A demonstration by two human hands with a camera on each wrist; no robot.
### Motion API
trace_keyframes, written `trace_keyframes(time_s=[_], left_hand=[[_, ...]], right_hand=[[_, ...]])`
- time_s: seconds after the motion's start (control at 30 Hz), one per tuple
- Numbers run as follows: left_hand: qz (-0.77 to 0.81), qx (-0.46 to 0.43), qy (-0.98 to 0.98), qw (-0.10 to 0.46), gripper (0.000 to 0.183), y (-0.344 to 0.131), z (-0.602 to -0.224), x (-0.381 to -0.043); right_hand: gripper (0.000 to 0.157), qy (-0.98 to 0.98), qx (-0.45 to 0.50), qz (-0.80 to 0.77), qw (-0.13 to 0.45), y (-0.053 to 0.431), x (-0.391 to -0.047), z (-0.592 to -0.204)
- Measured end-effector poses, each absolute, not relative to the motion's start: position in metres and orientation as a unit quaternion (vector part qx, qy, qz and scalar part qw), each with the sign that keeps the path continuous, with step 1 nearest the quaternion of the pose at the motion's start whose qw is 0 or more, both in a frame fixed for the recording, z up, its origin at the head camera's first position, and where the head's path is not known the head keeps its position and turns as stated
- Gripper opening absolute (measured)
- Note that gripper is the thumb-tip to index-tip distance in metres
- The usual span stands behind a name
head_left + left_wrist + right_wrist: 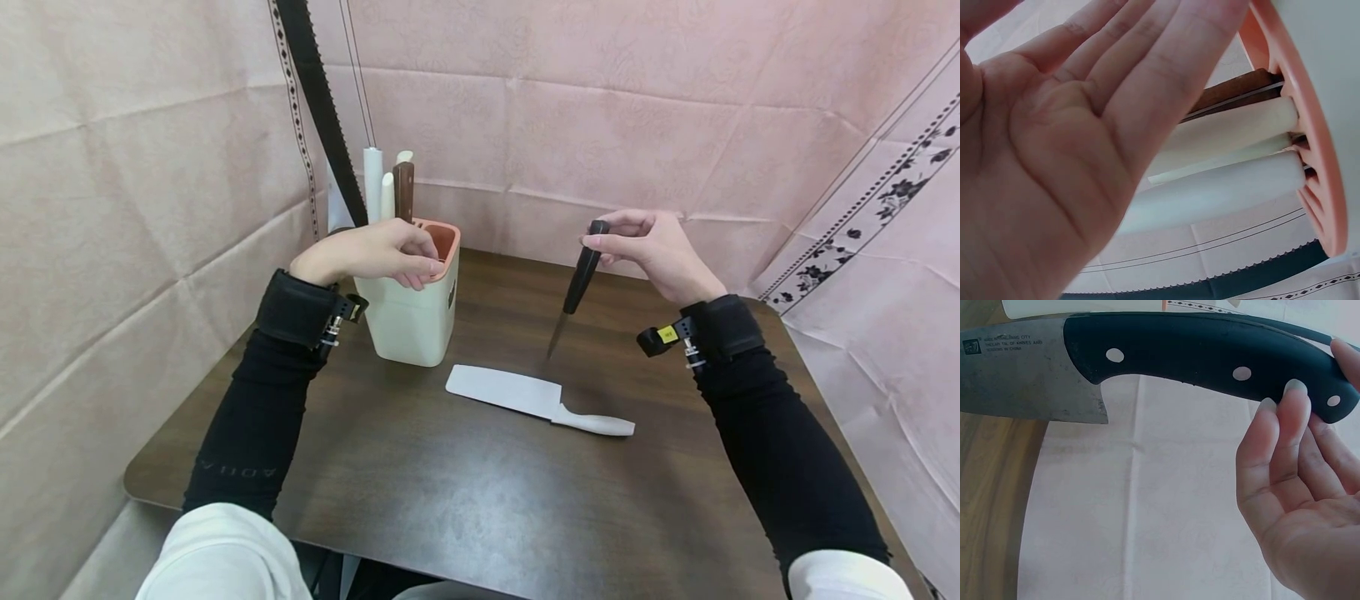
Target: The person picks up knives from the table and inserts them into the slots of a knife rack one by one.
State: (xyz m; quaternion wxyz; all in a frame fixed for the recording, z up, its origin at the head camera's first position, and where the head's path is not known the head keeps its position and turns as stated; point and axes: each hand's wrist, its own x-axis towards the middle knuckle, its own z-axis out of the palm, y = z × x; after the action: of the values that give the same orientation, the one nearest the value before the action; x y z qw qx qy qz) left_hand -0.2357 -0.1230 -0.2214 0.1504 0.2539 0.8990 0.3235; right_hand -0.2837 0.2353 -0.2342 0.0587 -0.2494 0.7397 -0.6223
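My right hand (pixel 656 250) pinches the end of the black handle of a kitchen knife (pixel 583 275), whose blade points down over the table. In the right wrist view three rivets mark the knife handle (pixel 1175 353), and small print shows on the grey blade. At the left, my left hand (pixel 375 254) rests at the rim of a pale green knife holder (pixel 405 321) with an orange top. Its fingers are extended and hold nothing in the left wrist view. Between the hands a white cleaver (pixel 510 392) lies flat, handle to the right.
Several handles stand in the holder, among them a brown handle (pixel 403 190) and a white handle (pixel 372 183). The brown wooden table (pixel 420 492) has a rounded front left corner. Pale patterned cloth (pixel 600 125) hangs behind and on both sides.
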Motion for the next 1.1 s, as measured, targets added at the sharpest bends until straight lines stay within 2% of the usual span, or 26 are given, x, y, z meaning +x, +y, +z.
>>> trace_keyframes(time_s=[0.23, 0.43, 0.6, 0.87, 1.1], left_hand=[[0.33, 0.249, 0.898, 0.151, 0.029, -0.124, -0.222, -0.235], [0.333, 0.245, 0.898, 0.148, 0.028, -0.124, -0.222, -0.236], [0.33, 0.245, 0.899, 0.149, 0.028, -0.124, -0.222, -0.236], [0.297, 0.281, 0.9, 0.149, 0.028, -0.12, -0.22, -0.231], [0.277, 0.294, 0.904, 0.14, 0.026, -0.114, -0.218, -0.228]], right_hand=[[0.04, 0.736, -0.25, -0.625, 0.067, 0.233, -0.283, -0.231], [0.036, 0.741, -0.247, -0.621, 0.066, 0.232, -0.283, -0.231], [0.038, 0.737, -0.249, -0.624, 0.069, 0.232, -0.283, -0.231], [0.034, 0.75, -0.249, -0.608, 0.069, 0.229, -0.281, -0.228], [0.039, 0.757, -0.256, -0.597, 0.07, 0.224, -0.279, -0.225]])
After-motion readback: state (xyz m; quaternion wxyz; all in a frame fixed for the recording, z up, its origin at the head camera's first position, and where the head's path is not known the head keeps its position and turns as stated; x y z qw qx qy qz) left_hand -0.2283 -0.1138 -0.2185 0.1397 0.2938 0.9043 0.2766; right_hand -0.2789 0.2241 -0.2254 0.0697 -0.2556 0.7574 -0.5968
